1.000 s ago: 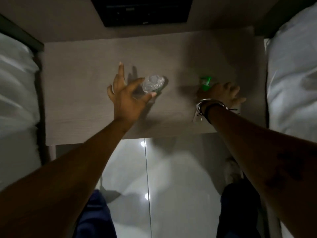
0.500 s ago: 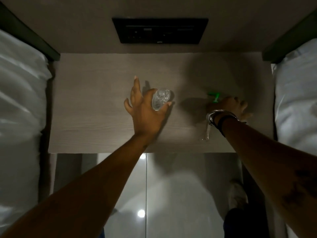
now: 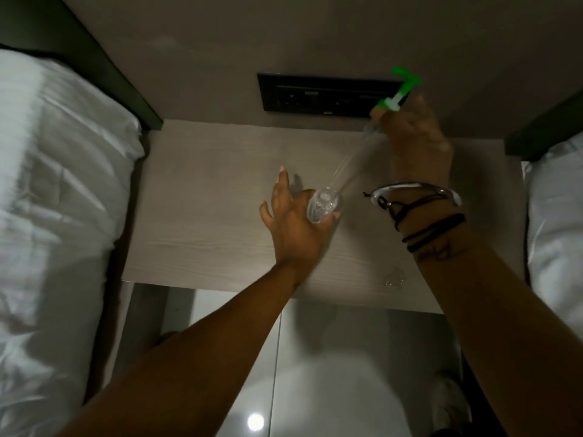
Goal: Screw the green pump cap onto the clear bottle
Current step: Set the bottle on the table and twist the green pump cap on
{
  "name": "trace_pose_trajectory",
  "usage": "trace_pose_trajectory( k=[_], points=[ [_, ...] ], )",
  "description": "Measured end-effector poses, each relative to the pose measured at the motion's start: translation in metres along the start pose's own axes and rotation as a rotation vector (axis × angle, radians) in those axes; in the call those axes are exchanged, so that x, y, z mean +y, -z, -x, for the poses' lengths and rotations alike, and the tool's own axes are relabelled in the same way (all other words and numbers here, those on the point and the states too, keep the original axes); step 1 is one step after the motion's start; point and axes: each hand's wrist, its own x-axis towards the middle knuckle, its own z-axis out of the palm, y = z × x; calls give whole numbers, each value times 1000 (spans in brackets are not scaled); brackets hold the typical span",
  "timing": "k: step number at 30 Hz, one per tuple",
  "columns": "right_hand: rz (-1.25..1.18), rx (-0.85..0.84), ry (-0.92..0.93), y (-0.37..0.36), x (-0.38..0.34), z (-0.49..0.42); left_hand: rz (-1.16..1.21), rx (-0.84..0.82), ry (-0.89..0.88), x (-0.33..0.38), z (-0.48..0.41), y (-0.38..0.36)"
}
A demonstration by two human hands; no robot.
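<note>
Left fingers [image 3: 328, 217] clamped round bottle [image 3: 323, 205]; right fingers [image 3: 418, 105] pinching raised cap [image 3: 399, 93]; tube tip at bottle mouth; lower straight, then twist

Dim room, lamp glare on glossy floor [image 3: 255, 421], motion blur, wide-angle edge distortion
</note>
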Motion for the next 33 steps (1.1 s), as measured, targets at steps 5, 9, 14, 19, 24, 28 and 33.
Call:
trace_pose_trajectory(
  k=[5, 9, 14, 19, 24, 28, 33],
  points=[
    [90, -77, 63, 0, 26, 12, 2, 5, 28, -2, 2, -2],
    [433, -216, 240, 7, 56, 15, 7, 15, 4, -1, 0, -2],
    [656, -382, 259, 20, 88, 36, 19, 21, -11, -3, 1, -4],
    [722, -430, 261, 22, 91, 29, 44, 6, -36, -9, -4, -6],
    [686, -688, 265, 20, 91, 13, 83, 11, -32, -12, -4, -7],
    [670, -600, 268, 12, 89, 13, 90, -2, -20, -11, -4, -6],
    [846, -631, 315, 10, 87, 16, 83, 7, -25, -12, -6, -5]
  ],
)
